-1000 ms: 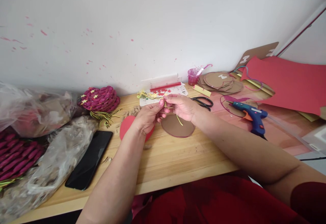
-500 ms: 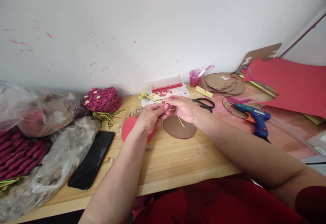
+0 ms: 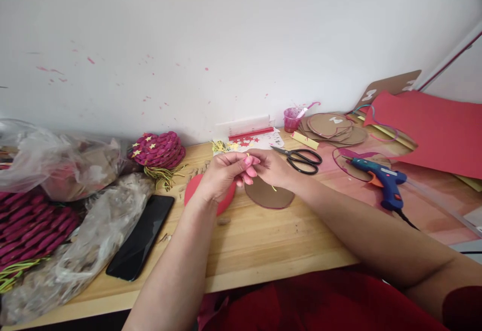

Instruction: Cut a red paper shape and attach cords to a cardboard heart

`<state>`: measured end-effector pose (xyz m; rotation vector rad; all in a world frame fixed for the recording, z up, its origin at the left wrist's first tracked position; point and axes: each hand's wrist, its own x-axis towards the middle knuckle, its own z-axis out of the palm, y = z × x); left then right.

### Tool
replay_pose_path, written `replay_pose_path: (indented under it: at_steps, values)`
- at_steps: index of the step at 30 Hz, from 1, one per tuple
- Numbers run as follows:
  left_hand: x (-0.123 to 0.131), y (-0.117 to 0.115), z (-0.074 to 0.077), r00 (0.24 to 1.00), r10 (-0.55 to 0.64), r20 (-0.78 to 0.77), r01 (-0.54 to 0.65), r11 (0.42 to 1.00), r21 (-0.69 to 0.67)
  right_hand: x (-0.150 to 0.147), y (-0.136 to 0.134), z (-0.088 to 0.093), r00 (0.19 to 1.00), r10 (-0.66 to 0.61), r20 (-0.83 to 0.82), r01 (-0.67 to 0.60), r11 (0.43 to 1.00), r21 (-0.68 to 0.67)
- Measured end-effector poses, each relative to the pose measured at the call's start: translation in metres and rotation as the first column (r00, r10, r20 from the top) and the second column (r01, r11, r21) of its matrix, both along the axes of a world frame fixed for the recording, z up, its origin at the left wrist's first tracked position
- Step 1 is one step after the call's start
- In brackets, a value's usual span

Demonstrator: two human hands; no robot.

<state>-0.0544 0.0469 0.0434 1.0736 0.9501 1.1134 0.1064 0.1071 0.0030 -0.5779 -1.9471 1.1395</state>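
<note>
My left hand (image 3: 226,171) and my right hand (image 3: 274,170) meet over the middle of the table, fingers closed together on a thin yellow string (image 3: 274,189). One end of it hangs below my right hand; the part between the fingertips is mostly hidden. Under my left hand lies a red disc (image 3: 192,194), partly covered. A brown cardboard disc (image 3: 269,200) with a dark outline rests below my right hand. Black-handled scissors (image 3: 303,160) lie just beyond my right wrist. Behind the hands are yellow strings (image 3: 219,146) and red paper stars (image 3: 248,142) on a white sheet.
At left are plastic bags (image 3: 94,245), a black phone (image 3: 141,238) and magenta bundles with yellow stars (image 3: 161,150). Along the right stand a pink-stained cup (image 3: 291,120), stacked cardboard discs (image 3: 331,126), a blue glue gun (image 3: 387,185) and red sheets (image 3: 444,132).
The view has shifted slightly, so the table things sit a little further right and lower. My right fingers have turned down over the string, and less of its hanging end shows.
</note>
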Motion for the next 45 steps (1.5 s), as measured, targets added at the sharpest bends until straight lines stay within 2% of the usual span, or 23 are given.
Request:
replay_pose_path:
  at_steps: [2, 5, 8, 11, 18, 24, 27, 32, 36, 40, 45]
  values:
    - [-0.002, -0.001, 0.002, 0.997, 0.031, 0.072, -0.035, 0.998, 0.057, 0.000, 0.001, 0.002, 0.997, -0.082, 0.000, 0.082, 0.997, -0.003]
    - [-0.006, 0.000, 0.005, 0.973, 0.097, 0.209, -0.131, 0.979, 0.155, 0.001, 0.005, 0.003, 0.984, -0.177, 0.000, 0.177, 0.981, -0.077]
    - [-0.008, 0.001, 0.009, 0.937, 0.127, 0.325, -0.201, 0.958, 0.204, 0.001, 0.009, 0.003, 0.972, -0.232, -0.024, 0.228, 0.966, -0.121]
    - [-0.007, 0.001, 0.014, 0.913, 0.140, 0.383, -0.235, 0.948, 0.214, 0.002, 0.009, 0.003, 0.969, -0.245, -0.023, 0.242, 0.965, -0.098]
    - [-0.001, -0.006, 0.019, 0.925, 0.127, 0.358, -0.238, 0.929, 0.284, 0.004, 0.013, 0.000, 0.959, -0.280, 0.038, 0.278, 0.960, 0.042]
    - [0.006, -0.026, 0.030, 0.939, 0.159, 0.303, -0.259, 0.910, 0.325, 0.008, 0.018, -0.005, 0.934, -0.346, 0.090, 0.323, 0.924, 0.206]
    - [0.005, -0.035, 0.039, 0.940, 0.196, 0.278, -0.286, 0.898, 0.333, 0.010, 0.020, -0.006, 0.907, -0.389, 0.159, 0.342, 0.903, 0.262]
    - [0.000, -0.042, 0.058, 0.931, 0.232, 0.281, -0.325, 0.876, 0.356, 0.012, 0.028, -0.010, 0.828, -0.444, 0.341, 0.363, 0.890, 0.278]
    - [-0.004, -0.043, 0.079, 0.923, 0.273, 0.270, -0.363, 0.851, 0.379, 0.015, 0.034, -0.013, 0.788, -0.485, 0.379, 0.399, 0.872, 0.284]
    - [-0.010, -0.035, 0.100, 0.917, 0.314, 0.244, -0.389, 0.841, 0.377, 0.020, 0.041, -0.016, 0.754, -0.516, 0.407, 0.438, 0.856, 0.274]
    - [-0.018, -0.008, 0.124, 0.899, 0.373, 0.231, -0.434, 0.833, 0.344, 0.025, 0.048, -0.018, 0.739, -0.542, 0.400, 0.481, 0.840, 0.250]
